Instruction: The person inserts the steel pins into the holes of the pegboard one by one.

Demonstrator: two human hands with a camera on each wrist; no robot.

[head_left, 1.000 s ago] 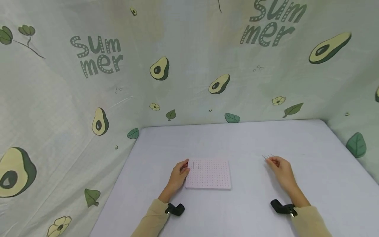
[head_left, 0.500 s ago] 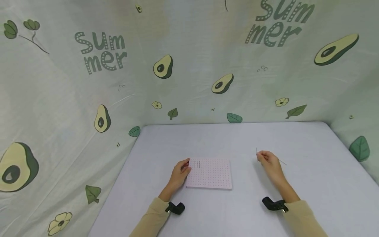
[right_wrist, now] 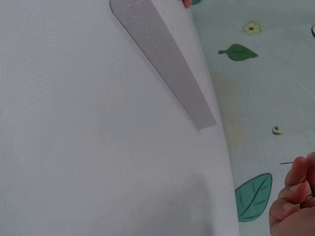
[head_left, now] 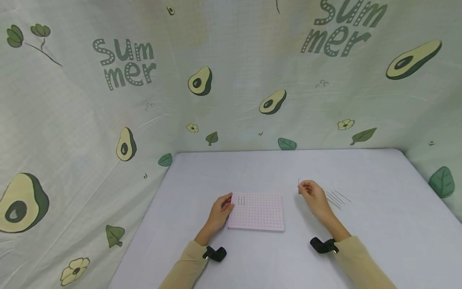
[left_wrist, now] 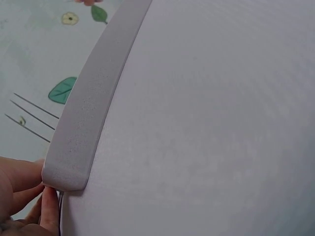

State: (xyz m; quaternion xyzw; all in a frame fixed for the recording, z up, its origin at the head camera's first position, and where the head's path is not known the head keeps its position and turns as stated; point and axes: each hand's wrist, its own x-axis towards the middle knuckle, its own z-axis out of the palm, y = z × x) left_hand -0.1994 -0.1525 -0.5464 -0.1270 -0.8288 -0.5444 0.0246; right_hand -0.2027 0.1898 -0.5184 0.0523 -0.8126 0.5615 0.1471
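A pale pink pegboard (head_left: 257, 218) with rows of small holes lies on the table. Three thin dark metal pins (head_left: 241, 200) stand upright in its far left part. My left hand (head_left: 217, 212) grips the board's left edge; in the left wrist view its thumb and fingers (left_wrist: 50, 209) close round the corner. To the right of the board, raised over the table, my right hand (head_left: 314, 196) pinches another thin pin (head_left: 298, 182) between thumb and fingertips, its end pointing up. That pin's tip (right_wrist: 285, 163) also shows in the right wrist view.
Several loose pins (head_left: 337, 197) lie on the white table (head_left: 252, 261) just right of the right hand. A printed cloth (head_left: 231, 80) with avocados hangs behind and beside the table. Each wrist wears a black camera mount (head_left: 322, 245).
My right hand has moved left, leaving the loose pins on the table and carrying one pin toward the board. The left hand keeps its grip on the board.
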